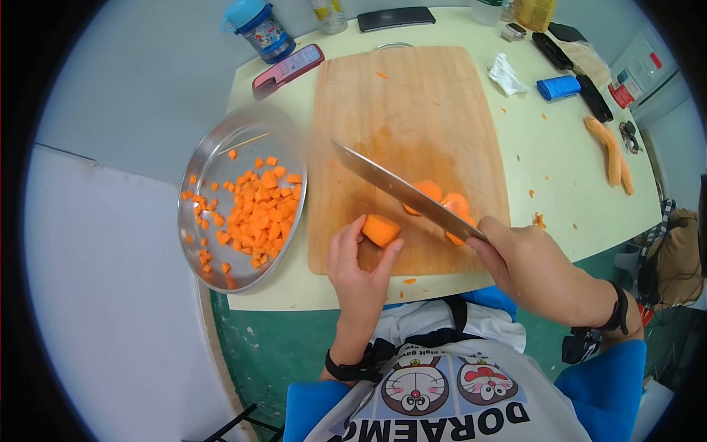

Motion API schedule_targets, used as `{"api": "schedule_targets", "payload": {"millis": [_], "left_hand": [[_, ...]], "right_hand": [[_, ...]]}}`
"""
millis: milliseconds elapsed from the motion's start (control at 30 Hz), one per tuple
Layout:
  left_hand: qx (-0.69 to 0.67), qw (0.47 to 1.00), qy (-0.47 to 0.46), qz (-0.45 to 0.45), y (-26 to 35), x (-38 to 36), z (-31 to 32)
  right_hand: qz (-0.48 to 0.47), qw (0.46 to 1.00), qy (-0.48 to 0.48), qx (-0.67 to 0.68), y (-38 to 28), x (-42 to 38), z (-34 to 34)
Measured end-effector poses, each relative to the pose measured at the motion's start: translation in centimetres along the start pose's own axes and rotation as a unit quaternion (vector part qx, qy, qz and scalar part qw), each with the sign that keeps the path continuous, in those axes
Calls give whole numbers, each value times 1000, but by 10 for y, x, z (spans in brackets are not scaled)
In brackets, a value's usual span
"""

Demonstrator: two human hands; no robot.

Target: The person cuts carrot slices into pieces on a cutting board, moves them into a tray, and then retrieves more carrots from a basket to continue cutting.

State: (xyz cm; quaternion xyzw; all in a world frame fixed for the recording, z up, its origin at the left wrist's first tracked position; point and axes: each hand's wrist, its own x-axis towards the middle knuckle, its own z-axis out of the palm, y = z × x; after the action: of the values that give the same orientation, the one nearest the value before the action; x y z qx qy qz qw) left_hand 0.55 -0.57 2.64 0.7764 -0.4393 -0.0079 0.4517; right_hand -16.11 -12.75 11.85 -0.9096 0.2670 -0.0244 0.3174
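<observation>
My left hand [359, 259] pinches a short, thick carrot piece [381, 230] between thumb and fingers on the wooden cutting board [383, 96]. My right hand [526, 261] is closed around the handle of a cleaver [401, 190], whose broad blade slants up and left across the board, to the right of and beyond the held piece. Several cut carrot pieces [454, 204] lie beside and partly behind the blade. Left of the board, a round metal tray [193, 243] holds a heap of diced carrot [261, 210] and a thin stick [244, 143].
A phone [289, 71] and a blue bottle [261, 33] stand near the board's far left corner. To the right lie a crumpled tissue [507, 76], a blue packet [559, 88], peeled carrots [611, 153] and orange scraps. A black tablet-like slab [396, 18] lies at the back.
</observation>
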Motion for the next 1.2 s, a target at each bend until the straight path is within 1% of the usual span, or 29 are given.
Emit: {"api": "schedule_targets", "payload": {"millis": [100, 167, 200, 267, 300, 367, 400, 467, 500, 567, 600, 667, 700, 767, 800, 900, 1200], "left_hand": [[2, 1000, -10, -8, 2, 0, -7], [-25, 999, -16, -43, 3, -2, -13], [-25, 999, -13, -47, 1, -1, -17], [-106, 992, 56, -49, -3, 5, -25], [-106, 991, 62, -53, -1, 14, -32], [-169, 980, 96, -46, 12, 38, -48], [-170, 979, 100, -49, 13, 43, -50], [-233, 968, 92, -3, 15, 53, -51], [-236, 967, 95, -3, 16, 58, -50], [-232, 965, 121, 30, 17, 66, -48], [-234, 964, 123, 27, 19, 70, -47], [-308, 950, 24, 36, 23, 78, -44], [-311, 950, 27, 34, 22, 81, -42], [-381, 923, -44, 19, 20, 86, -37], [-383, 923, -42, 17, 18, 87, -36], [-412, 907, -90, -11, 15, 87, -33], [-413, 906, -93, -22, 9, 85, -32]], "right_hand": [[-16, 1000, -3, 8, -3, -5, 2], [-34, 999, -3, 4, -6, -9, 5], [-36, 999, -7, 2, -8, -9, 5], [-37, 999, -13, -15, -12, -11, 3], [-41, 999, -17, -18, -14, -12, 2], [-27, 999, -18, -24, -18, -16, 3], [-30, 999, -21, -28, -19, -18, 4], [-40, 998, 6, -37, -21, -21, 7], [-41, 998, 6, -42, -22, -22, 7], [-38, 999, -3, -38, -24, -25, 9], [-38, 998, -6, -40, -25, -27, 11], [-35, 998, -5, -51, -27, -27, 13], [-35, 998, -7, -54, -28, -27, 16], [-41, 998, 17, -43, -29, -26, 20], [-41, 998, 14, -45, -31, -26, 20], [-33, 998, 14, -43, -33, -26, 22], [-18, 999, 4, -45, -34, -25, 25]]}}
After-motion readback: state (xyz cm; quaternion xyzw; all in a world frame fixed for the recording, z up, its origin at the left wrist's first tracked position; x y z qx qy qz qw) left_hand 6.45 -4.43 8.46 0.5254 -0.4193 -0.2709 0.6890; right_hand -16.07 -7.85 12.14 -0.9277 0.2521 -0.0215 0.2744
